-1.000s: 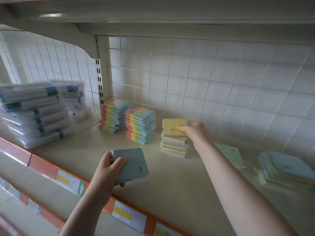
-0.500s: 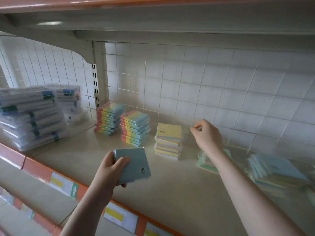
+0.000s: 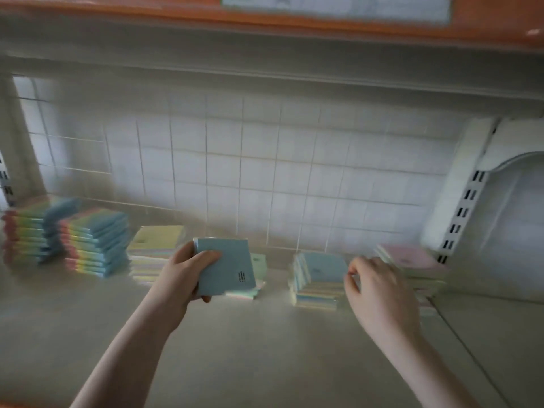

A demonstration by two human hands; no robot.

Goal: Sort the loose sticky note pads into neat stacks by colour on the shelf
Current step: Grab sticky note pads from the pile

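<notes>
My left hand point(image 3: 188, 272) grips a blue sticky note pad point(image 3: 226, 269) above the beige shelf point(image 3: 250, 348). Behind that pad lies a low green-topped pile point(image 3: 259, 278). To the left stands a yellow-topped stack point(image 3: 156, 245), then two rainbow-edged stacks point(image 3: 94, 240) point(image 3: 26, 231). My right hand point(image 3: 379, 293) hovers with loosely curled fingers and holds nothing, between a blue-topped stack point(image 3: 321, 275) and a pink-topped pile point(image 3: 412, 260). The frame is blurred by motion.
A white tiled wall point(image 3: 265, 172) backs the shelf. A white slotted bracket point(image 3: 465, 201) stands at the right end. The shelf above, with an orange edge point(image 3: 265, 19), hangs low overhead.
The view has swung to the right. My right hand has left the yellow-topped stack and moved right to the blue-topped stack. My left hand still holds the blue pad.
</notes>
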